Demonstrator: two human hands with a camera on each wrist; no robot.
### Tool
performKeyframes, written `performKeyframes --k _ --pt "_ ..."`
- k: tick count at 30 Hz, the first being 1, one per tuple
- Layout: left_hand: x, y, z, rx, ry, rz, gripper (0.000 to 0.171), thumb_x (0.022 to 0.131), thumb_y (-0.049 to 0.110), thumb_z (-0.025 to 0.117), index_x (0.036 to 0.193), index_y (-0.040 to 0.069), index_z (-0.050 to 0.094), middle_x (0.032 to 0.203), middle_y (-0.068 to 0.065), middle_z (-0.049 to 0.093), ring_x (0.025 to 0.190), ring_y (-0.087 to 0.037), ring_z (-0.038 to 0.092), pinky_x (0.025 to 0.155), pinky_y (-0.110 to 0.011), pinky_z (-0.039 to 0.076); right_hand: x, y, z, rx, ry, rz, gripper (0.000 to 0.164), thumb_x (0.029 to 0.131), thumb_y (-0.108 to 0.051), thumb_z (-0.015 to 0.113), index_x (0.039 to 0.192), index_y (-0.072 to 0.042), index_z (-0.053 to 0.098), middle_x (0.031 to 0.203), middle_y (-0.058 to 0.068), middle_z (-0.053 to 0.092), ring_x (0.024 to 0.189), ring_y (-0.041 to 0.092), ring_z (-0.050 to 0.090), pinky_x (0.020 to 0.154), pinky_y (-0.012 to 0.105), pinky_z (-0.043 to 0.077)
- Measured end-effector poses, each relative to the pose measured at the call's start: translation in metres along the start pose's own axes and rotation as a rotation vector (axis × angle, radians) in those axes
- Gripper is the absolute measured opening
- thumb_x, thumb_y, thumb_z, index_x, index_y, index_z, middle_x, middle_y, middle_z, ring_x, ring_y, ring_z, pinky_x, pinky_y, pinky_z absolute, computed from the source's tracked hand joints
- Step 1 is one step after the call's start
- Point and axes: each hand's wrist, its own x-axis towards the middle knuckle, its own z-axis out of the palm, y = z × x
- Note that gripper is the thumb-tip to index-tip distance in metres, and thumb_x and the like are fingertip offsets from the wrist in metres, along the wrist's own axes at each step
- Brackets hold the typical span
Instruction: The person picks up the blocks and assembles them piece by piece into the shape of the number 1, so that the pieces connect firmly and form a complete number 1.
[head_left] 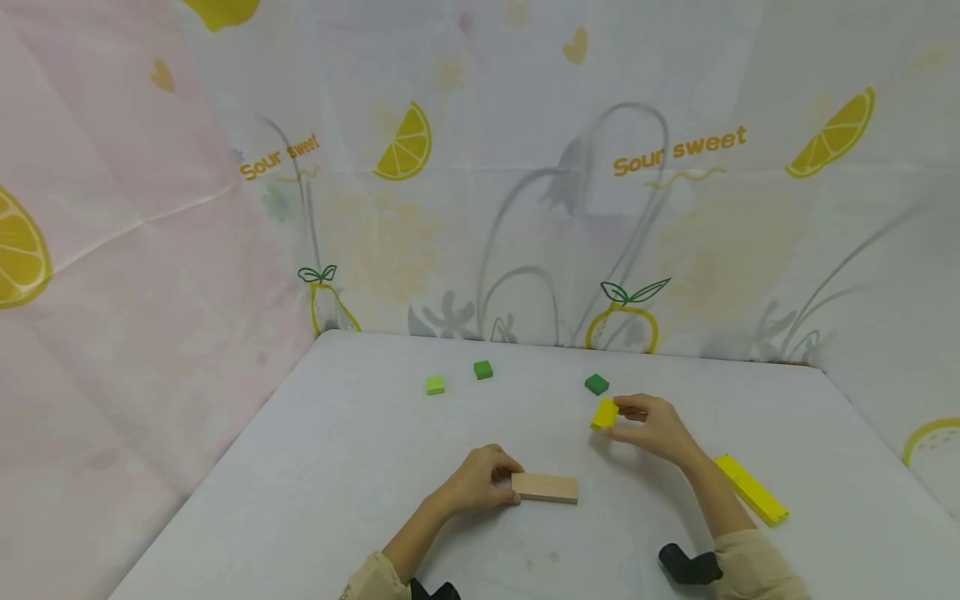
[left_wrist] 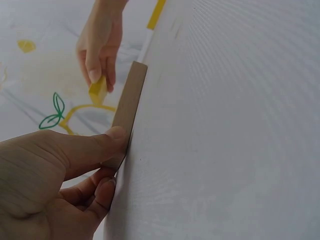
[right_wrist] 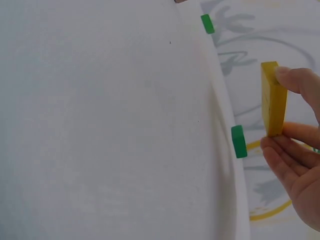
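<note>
My left hand (head_left: 477, 481) pinches the left end of a flat, plain wooden block (head_left: 546, 488) close over the white table. The left wrist view has the thumb on one face of the wooden block (left_wrist: 130, 105) and the fingertips at its near end. On the right, my right hand (head_left: 654, 427) holds a small yellow block (head_left: 604, 414) between thumb and fingers, raised above the tabletop. Seen from the right wrist, the yellow block (right_wrist: 273, 100) is gripped at its two opposite ends. A dark green block (head_left: 597, 384) lies just beyond it.
A light green block (head_left: 435, 385) and a mid-green block (head_left: 483, 369) lie toward the back of the white table (head_left: 337, 467). One long yellow block (head_left: 752, 490) lies beside my right forearm. A patterned cloth (head_left: 480, 208) hangs behind the table.
</note>
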Motion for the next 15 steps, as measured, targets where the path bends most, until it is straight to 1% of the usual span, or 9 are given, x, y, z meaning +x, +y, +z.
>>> performKeyframes --k 6,15 --pt "0.0 0.0 -0.001 -0.005 0.0 0.001 0.031 0.071 0.007 0.081 0.098 -0.004 0.07 0.088 -0.005 0.06 0.077 -0.01 0.052 0.069 -0.02 0.045 0.005 0.0 0.008 0.005 -0.018 -0.038 0.046 0.074 -0.011 0.078 0.109 0.015 0.06 0.107 0.027 0.063 0.093 0.036 0.062 0.081 0.041 0.052" --pt "0.0 0.0 -0.001 0.001 -0.002 0.009 0.031 0.072 0.008 0.08 0.099 -0.004 0.07 0.088 -0.005 0.06 0.078 -0.009 0.052 0.069 -0.02 0.045 0.01 -0.003 0.018 0.025 -0.037 -0.056 0.045 0.073 -0.008 0.078 0.108 0.015 0.061 0.105 0.026 0.063 0.093 0.038 0.062 0.083 0.042 0.051"
